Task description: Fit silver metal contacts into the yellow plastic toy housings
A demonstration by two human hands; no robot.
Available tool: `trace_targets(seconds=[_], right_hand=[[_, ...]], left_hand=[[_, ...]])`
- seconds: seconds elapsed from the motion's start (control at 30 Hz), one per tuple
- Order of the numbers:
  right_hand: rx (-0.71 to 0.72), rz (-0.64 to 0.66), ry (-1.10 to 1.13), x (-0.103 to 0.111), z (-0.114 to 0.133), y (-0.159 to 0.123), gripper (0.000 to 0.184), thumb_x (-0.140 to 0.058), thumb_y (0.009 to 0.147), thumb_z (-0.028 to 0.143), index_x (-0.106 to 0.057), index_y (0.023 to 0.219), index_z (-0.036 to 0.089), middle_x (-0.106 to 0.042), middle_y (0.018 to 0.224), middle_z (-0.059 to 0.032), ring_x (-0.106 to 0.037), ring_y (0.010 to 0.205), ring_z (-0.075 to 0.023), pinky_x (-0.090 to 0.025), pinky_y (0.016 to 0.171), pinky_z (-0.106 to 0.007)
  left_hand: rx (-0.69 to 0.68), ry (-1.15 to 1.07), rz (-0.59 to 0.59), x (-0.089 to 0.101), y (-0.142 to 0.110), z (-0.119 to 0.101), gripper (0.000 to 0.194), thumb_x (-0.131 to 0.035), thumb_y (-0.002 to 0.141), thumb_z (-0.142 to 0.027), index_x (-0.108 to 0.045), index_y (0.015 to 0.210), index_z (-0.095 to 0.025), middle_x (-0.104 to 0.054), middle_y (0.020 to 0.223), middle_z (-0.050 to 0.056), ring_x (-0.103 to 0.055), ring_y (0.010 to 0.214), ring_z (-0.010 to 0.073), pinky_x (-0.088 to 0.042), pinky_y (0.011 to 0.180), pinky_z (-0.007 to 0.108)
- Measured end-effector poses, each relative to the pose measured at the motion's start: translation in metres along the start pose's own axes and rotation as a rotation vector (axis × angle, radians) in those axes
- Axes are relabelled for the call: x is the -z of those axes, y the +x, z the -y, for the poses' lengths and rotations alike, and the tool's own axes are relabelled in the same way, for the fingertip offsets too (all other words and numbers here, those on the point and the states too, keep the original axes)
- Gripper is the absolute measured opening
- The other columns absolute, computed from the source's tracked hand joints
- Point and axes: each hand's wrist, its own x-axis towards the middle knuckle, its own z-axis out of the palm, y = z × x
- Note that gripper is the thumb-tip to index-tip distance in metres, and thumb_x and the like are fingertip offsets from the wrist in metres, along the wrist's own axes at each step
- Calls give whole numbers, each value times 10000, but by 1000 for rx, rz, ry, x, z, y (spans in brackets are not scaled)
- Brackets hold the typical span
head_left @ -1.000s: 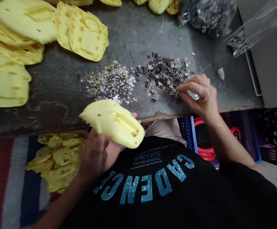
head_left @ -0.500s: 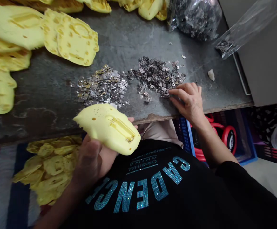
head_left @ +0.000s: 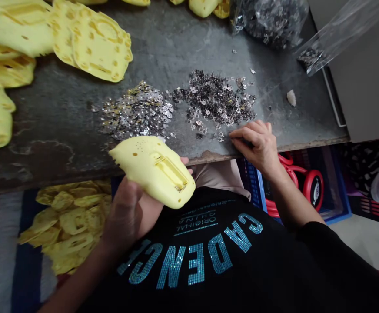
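Note:
My left hand [head_left: 132,206] is closed round a yellow plastic toy shell [head_left: 150,169], holding it tilted at the table's front edge. Its outer face is up, showing a long battery slot and a cluster of small holes. My right hand [head_left: 257,141] rests by the table edge with thumb and forefinger pinched together; whatever is between them is too small to make out. Just left of those fingertips lie a few loose metal contact pieces [head_left: 221,136]. Behind them spreads a dark pile of small metal contacts [head_left: 217,98]. A shinier pile of metal contacts [head_left: 137,111] lies behind the shell.
More yellow shells [head_left: 101,45] are stacked on the grey table [head_left: 163,34] at left and back. Bags of metal parts [head_left: 270,21] stand at the back right. Below the edge are a heap of yellow parts [head_left: 75,221] and a blue crate [head_left: 334,187] with red rings.
My right hand has drawn back from the dark pile toward the table edge, where a few contacts now lie apart. The shell in my left hand has shifted slightly right and up.

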Motion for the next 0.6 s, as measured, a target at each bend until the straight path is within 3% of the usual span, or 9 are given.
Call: trace_targets(seconds=[0.1,0.17,0.3,0.43,0.6], right_hand=[[59,46,-32,-7,8,7,202,-641,1131,389,-811,1120,279,-778,976,-20,-634,987,-251,-377,896,-418],[76,72,-61,-10,11,11,204,-639,1131,398,-805,1150,281,-774,1000,-28,-619,997,-259,-367,891,-423],[149,54,-90,-11,7,14,197,-617,1143,354,-801,1181,293,-775,1057,-30,-615,997,-253,-362,886,-419],[204,52,-95,-9,5,15,238,-575,1164,348,-794,1240,295,-777,1088,-36,-631,1016,-245,-369,889,-402],[188,126,-146,-7,8,20,247,-585,1155,358,-794,1088,244,-757,1010,-52,-622,995,-258,-367,883,-408]], left_hand=[[-8,1,-29,-2,1,4,875,-704,939,-848,-641,1596,-275,-787,1464,152,-765,1314,387,-691,1035,468],[-3,-26,-12,-2,3,5,860,-723,943,-827,-647,1587,-262,-804,1438,141,-766,1315,370,-691,1025,441],[53,-117,82,-3,7,5,836,-808,908,-781,-684,1537,-244,-811,1436,145,-788,1296,380,-690,1064,485],[86,-134,76,-7,9,3,865,-878,842,-772,-725,1485,-214,-842,1361,159,-827,1202,358,-712,999,452],[112,-84,58,-9,9,0,1034,-883,800,-815,-640,1605,-213,-824,1393,172,-766,1324,413,-691,1028,483]])
